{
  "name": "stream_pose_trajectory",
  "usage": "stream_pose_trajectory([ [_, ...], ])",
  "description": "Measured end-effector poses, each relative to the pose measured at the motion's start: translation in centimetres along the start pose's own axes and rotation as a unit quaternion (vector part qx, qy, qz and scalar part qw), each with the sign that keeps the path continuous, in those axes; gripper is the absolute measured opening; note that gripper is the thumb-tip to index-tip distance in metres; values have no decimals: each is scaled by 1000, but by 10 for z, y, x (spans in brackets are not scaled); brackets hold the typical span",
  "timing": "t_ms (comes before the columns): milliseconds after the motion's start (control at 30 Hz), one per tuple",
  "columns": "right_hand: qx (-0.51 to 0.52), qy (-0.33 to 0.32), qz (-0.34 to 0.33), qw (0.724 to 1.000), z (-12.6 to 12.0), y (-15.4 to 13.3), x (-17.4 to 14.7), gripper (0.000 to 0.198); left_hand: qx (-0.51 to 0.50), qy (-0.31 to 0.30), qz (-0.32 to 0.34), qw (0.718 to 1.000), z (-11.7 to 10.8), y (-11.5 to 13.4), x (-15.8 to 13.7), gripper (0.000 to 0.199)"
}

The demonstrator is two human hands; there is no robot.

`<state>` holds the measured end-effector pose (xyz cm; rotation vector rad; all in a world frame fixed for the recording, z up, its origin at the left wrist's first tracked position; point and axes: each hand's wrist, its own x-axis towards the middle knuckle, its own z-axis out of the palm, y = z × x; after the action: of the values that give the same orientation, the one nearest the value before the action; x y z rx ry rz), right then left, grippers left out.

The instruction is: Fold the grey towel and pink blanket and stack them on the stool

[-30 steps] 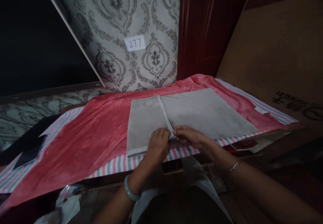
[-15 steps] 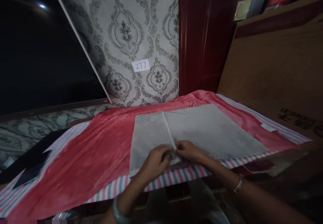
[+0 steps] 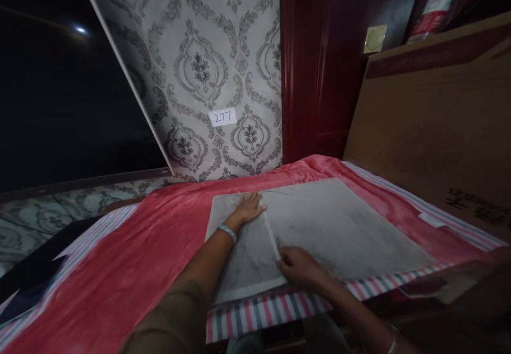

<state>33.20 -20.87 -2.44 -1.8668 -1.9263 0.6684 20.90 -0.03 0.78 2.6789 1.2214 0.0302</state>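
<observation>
The grey cloth [image 3: 319, 226] lies folded on the red blanket [image 3: 131, 263]. The left hand [image 3: 249, 208] rests flat and open on the cloth's far edge by the fold line. The right hand [image 3: 299, 266] presses its curled fingers on the near edge, gripping nothing.

The red blanket [image 3: 131, 258] at the lower left of the frame lies bare and open to a reach, as does the grey cloth [image 3: 343, 226] at centre right. Passage is closed at the top by the patterned wall panel [image 3: 199, 66] and on the right by the cardboard sheet [image 3: 435, 130], with the dark red door frame [image 3: 307, 77] between them.
</observation>
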Motion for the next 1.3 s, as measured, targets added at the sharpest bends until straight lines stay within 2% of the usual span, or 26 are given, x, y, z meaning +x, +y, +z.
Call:
stream_pose_trajectory([
  [233, 58, -16, 19, 998, -4, 2, -3, 15, 5, 33, 2, 999, 10, -9, 15, 62],
  [467, 119, -24, 18, 992, -6, 4, -8, 20, 17, 37, -1, 999, 20, -11, 20, 64],
  [567, 101, -17, 25, 994, -9, 2, -10, 19, 25, 46, 0, 999, 19, -10, 19, 61],
  [633, 49, 13, 26, 998, -16, -4, -11, 15, 29, 50, 3, 998, 19, -9, 17, 60],
  [700, -8, 74, 16, 997, -26, -14, -13, 17, 32, 52, 5, 998, 19, -9, 16, 59],
  [767, -50, 133, -38, 989, -30, -26, -13, 24, 34, 55, 7, 998, 19, -9, 16, 60],
  [800, -66, 140, -81, 985, -29, -30, -14, 28, 34, 55, 7, 998, 19, -9, 16, 60],
  [900, -110, 59, -191, 974, -10, -36, -15, 54, 34, 55, 9, 998, 19, -10, 17, 60],
  [1000, -123, -16, -182, 976, 15, -30, -19, 65, 30, 57, 12, 998, 20, -11, 18, 59],
  [1100, -117, -10, -162, 980, 27, -23, -22, 65, 25, 64, 17, 998, 21, -13, 19, 58],
  [1300, -106, 7, -173, 979, 26, -23, -22, 65, 7, 74, 23, 997, 19, -19, 17, 52],
])
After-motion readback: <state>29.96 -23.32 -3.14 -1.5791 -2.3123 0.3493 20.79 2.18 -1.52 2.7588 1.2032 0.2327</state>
